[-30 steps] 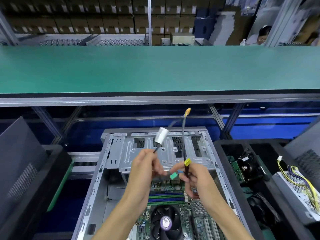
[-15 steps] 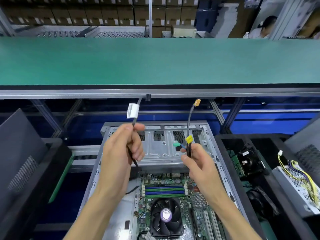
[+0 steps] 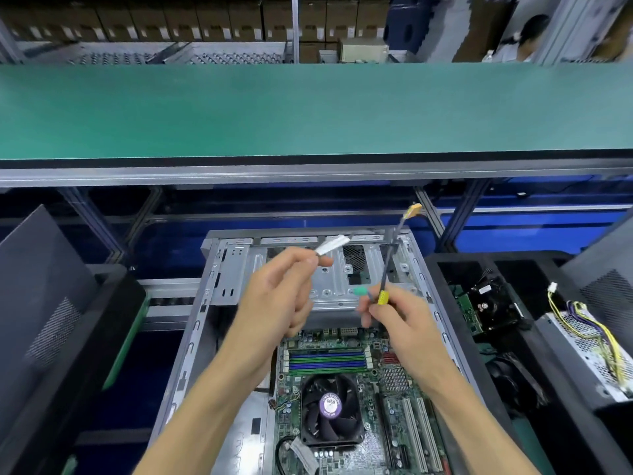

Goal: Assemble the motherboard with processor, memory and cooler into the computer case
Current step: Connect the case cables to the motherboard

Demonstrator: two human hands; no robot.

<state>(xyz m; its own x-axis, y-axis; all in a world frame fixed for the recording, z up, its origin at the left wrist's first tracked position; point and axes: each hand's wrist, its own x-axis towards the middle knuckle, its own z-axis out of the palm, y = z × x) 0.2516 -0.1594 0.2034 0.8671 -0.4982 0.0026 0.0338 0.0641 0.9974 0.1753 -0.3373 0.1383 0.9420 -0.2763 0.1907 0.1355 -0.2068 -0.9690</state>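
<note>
An open grey computer case (image 3: 219, 289) lies in front of me. The green motherboard (image 3: 394, 382) sits inside it, with blue and green memory sticks (image 3: 327, 361) and a black cooler fan (image 3: 330, 406) on top. Above the case, my left hand (image 3: 274, 303) pinches a thin black cable just below its white tag (image 3: 332, 244). My right hand (image 3: 400, 320) grips a bundle of dark cables with a yellow connector (image 3: 383, 298) and a green connector (image 3: 359, 291) at the fingers. An orange connector (image 3: 413, 210) sticks up at the bundle's top.
A green workbench shelf (image 3: 308, 111) spans the view above the case. Black bins stand at both sides; the right bin (image 3: 445, 269) holds another board with a fan (image 3: 486, 306). A power supply with yellow wires (image 3: 582, 341) lies far right. A person (image 3: 524, 36) sits in the background.
My left hand has tilted the tagged cable to the right and lowered it. My right hand has dropped slightly with its cable bundle. The two hands have come closer together.
</note>
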